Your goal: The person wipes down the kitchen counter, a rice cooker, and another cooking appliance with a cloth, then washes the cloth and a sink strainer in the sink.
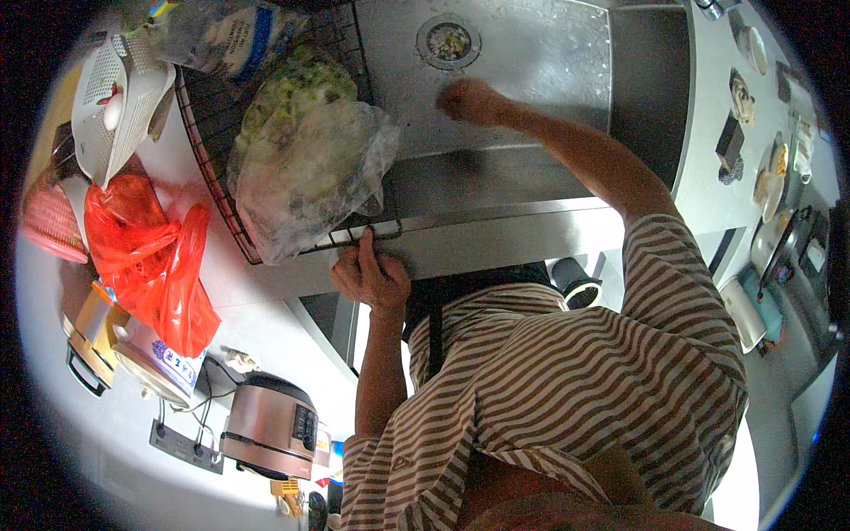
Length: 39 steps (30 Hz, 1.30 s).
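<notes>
My left hand (370,272) is at the counter's front edge. Its index finger points out and touches the near rim of a dark wire rack (216,189), while its other fingers are curled. On the rack lies a clear plastic bag (312,172) with pale green leafy vegetables inside. My right hand (471,103), blurred and bunched, is over the stainless steel sink (531,79), just below the drain strainer (448,43); whether it holds anything is not visible. Bits of food scrap lie in the strainer. Another plastic bag (219,36) with blue print sits at the rack's far left.
On the left counter are a white perforated basket (96,133) with an egg (113,111), a red plastic bag (143,245), a pink basket (53,222) and a rice cooker (269,425) by a power strip (186,448). A bowl (752,50) and a stove (807,259) are at right.
</notes>
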### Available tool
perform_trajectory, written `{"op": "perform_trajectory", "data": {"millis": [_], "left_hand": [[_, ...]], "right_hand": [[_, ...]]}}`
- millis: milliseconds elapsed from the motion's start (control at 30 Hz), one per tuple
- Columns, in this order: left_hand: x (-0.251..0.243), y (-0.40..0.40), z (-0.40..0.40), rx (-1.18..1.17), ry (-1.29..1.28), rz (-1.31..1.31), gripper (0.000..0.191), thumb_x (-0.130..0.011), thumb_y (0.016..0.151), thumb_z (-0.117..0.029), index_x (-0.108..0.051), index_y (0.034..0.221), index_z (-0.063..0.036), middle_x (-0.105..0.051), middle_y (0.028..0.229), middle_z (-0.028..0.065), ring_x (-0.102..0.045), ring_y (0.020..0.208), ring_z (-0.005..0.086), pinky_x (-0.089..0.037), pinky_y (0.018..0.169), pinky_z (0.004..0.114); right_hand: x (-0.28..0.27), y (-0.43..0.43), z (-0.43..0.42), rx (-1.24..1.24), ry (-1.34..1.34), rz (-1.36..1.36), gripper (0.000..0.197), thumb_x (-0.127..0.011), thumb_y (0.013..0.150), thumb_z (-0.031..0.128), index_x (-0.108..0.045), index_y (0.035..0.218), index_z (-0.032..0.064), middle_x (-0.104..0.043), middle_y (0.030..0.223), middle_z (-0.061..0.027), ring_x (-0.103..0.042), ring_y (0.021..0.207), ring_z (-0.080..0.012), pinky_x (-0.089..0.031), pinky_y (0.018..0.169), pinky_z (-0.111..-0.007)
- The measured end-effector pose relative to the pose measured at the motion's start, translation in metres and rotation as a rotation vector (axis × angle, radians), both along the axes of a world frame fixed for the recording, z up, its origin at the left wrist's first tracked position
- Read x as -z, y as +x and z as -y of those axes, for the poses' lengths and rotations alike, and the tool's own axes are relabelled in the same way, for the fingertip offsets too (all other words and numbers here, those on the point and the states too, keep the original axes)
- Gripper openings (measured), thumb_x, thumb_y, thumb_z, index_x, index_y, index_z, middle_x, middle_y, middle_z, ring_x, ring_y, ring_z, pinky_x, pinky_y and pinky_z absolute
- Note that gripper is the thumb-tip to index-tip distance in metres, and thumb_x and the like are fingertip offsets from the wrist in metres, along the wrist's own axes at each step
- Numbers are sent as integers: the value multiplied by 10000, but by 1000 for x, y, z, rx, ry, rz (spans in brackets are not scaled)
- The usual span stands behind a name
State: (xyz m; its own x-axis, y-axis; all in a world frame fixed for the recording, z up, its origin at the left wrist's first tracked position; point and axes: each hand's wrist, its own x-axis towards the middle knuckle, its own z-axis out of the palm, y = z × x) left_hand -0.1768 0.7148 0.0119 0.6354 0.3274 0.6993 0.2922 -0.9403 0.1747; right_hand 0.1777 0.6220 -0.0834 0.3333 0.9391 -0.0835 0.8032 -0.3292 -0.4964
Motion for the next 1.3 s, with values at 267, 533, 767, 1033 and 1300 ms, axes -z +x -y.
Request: {"op": "perform_trajectory", "data": {"millis": [267,533,767,1033,1300], "left_hand": [[9,3,0,37,-23,29,375,-470,872,-184,-686,1124,-10,-557,909,101,-484,775,260,-357,687,399],[1,5,2,12,-3,3,362,-470,893,-192,-687,1127,-23,-560,908,97,-496,792,254,-356,698,416],[-6,5,0,6,25,-11,363,-479,892,-218,-690,1122,-34,-579,922,98,-508,783,259,-364,693,413],[-8,1,6,-26,15,-50,442,-438,968,-361,-675,1130,-26,-610,886,134,-535,791,319,-406,697,449],[-2,22,12,0,17,-30,358,-485,870,-202,-701,1107,-42,-571,903,89,-493,769,267,-358,692,412]], "right_hand": [[7,0,-10,265,444,34,272,-544,920,146,-627,1165,64,-658,1115,-153,-628,1052,-329,-498,921,-430],[-11,27,-24,515,484,43,263,-549,928,169,-631,1155,64,-664,1074,-179,-657,977,-327,-507,893,-437],[-10,-5,-51,151,518,-46,282,-540,946,188,-616,1158,18,-666,1048,-180,-652,986,-337,-504,898,-427],[-11,34,-41,790,827,-385,324,-558,892,301,-668,1092,71,-674,1041,-175,-651,953,-358,-519,858,-462],[6,-12,-91,246,551,-697,243,-613,884,163,-659,1060,2,-692,918,-89,-655,845,-184,-530,783,-344]]}}
